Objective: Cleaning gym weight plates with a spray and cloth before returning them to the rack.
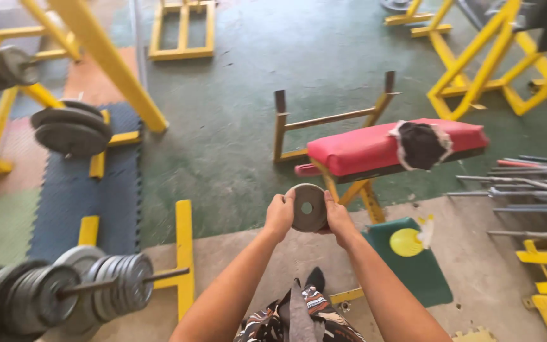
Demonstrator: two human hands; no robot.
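I hold a small round grey weight plate (309,207) with a centre hole out in front of me, its face turned toward me. My left hand (279,214) grips its left edge and my right hand (337,216) grips its right edge. Just beyond the plate stands a red padded bench (375,145) on a yellow frame, with a torn patch in the padding (420,144). Below my arms I see my patterned shorts and a dark shoe (315,278).
A bar loaded with grey plates (64,294) lies at lower left, more plates (71,130) on a yellow rack at left. Yellow frames (495,69) stand at the back right, steel bars (527,183) lie at right, and a green pad with a yellow disc (409,253) sits near my feet.
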